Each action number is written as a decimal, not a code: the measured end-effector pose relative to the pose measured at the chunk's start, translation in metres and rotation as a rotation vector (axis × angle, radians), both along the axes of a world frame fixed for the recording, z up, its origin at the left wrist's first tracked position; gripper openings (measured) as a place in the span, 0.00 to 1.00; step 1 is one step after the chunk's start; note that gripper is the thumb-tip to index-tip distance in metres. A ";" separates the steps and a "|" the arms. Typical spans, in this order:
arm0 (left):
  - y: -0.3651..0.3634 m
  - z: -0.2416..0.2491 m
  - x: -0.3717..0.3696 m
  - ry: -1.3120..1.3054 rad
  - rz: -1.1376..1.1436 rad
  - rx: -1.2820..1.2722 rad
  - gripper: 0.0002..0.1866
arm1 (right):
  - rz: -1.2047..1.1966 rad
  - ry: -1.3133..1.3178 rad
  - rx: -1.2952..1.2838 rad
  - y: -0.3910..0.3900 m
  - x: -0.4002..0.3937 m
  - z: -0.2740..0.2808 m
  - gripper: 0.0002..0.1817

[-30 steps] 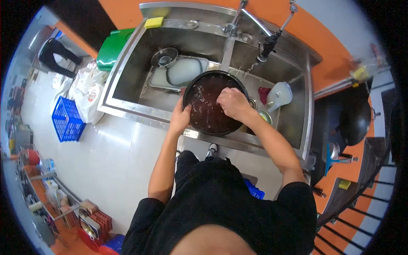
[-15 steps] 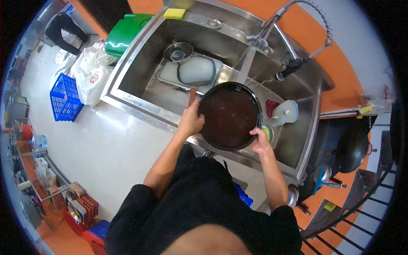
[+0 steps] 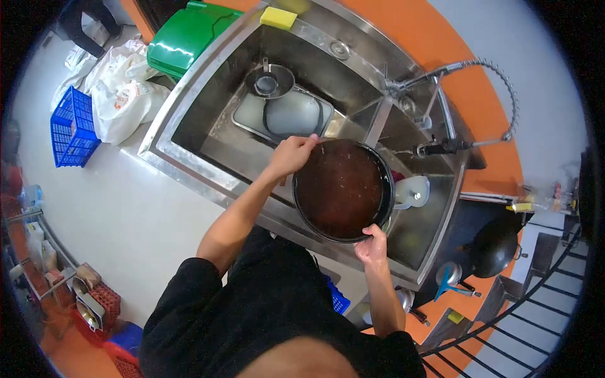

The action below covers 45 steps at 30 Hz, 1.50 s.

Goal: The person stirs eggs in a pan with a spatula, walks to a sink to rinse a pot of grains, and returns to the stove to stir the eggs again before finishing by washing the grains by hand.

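Observation:
A round black pan (image 3: pixel 343 189) with a dark brown inside hangs over the front of the two-basin sink (image 3: pixel 201 167), tilted toward me. My left hand (image 3: pixel 293 155) is closed on its upper left rim, with a brown handle partly showing below. At the lower right, my right hand (image 3: pixel 372 244) grips the rim, thumb on top. Beyond the pan, the left basin holds a metal tray (image 3: pixel 249 113) of cloudy water with a dark-rimmed piece in it. A small pan (image 3: pixel 277 79) rests at the tray's far edge. A whitish plastic jug (image 3: pixel 413 189) sits in the right basin.
A spring-hose faucet (image 3: pixel 435 148) reaches over the right basin. On the back ledge lies a yellow sponge (image 3: pixel 278 18). Left of the sink are a green bin (image 3: pixel 189 41), white bags (image 3: pixel 123 110) and a blue crate (image 3: pixel 74 129). A black wok (image 3: pixel 498 249) stands at right.
My left hand has shifted from beside the brown handle up onto the pan's rim. The pan and right hand have moved lower in view, and the camera view has turned.

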State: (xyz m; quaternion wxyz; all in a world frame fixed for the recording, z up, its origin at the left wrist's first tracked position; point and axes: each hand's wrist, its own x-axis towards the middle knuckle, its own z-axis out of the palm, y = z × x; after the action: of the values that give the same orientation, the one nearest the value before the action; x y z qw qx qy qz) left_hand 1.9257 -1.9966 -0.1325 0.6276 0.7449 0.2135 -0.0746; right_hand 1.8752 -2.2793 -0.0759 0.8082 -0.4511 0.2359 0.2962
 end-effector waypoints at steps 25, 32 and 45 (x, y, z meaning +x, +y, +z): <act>0.006 -0.131 0.091 -0.009 0.573 -1.149 0.16 | 0.053 0.011 -0.200 0.042 0.036 0.012 0.26; 0.005 -0.154 0.091 0.031 0.541 -0.853 0.17 | 0.102 -0.022 -0.252 0.045 0.041 0.016 0.27; 0.000 -0.197 0.088 0.078 0.700 -1.094 0.16 | 0.086 -0.019 -0.344 0.061 0.039 0.028 0.27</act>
State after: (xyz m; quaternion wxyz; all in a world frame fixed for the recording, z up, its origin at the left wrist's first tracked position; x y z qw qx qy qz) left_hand 2.0136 -1.9967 -0.3297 0.8952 0.2008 0.3977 0.0095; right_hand 1.9143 -2.2181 -0.0479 0.7079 -0.5952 0.2557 0.2816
